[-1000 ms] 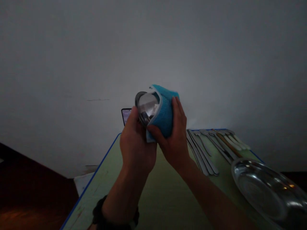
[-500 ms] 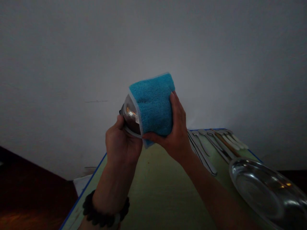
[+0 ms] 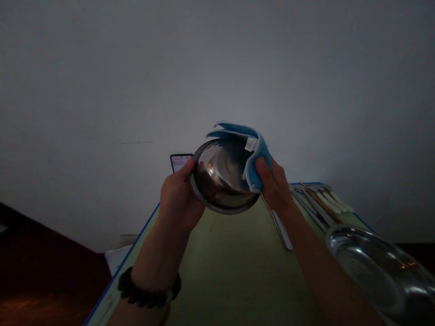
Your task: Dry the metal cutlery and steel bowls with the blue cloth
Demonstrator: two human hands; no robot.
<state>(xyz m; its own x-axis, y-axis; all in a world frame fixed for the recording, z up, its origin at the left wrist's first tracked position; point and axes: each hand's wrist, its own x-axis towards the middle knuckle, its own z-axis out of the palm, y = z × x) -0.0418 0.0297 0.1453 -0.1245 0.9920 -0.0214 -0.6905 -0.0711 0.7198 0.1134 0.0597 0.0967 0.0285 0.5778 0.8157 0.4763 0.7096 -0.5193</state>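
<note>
A shiny steel bowl (image 3: pixel 220 174) is held up above the table, its rounded outside facing me. My left hand (image 3: pixel 180 192) grips its left rim, thumb on the near side and fingers hidden behind. On the bowl's right side, my right hand (image 3: pixel 273 181) pinches a folded blue cloth (image 3: pixel 254 170) around the rim. The cloth has a pale edge and a small white label, and its loose upper part stands over the top of the bowl.
A large steel basin (image 3: pixel 377 267) stands at the table's right. Behind it lie several utensils, some with white handles (image 3: pixel 331 199), one wooden. A phone (image 3: pixel 180 161) shows upright beyond my left hand. The green table (image 3: pixel 217 271) meets a grey wall (image 3: pixel 217 68).
The cloth has slid from the bowl's front to its right rim, uncovering the rounded outside. My right hand has moved right, and the phone now shows more.
</note>
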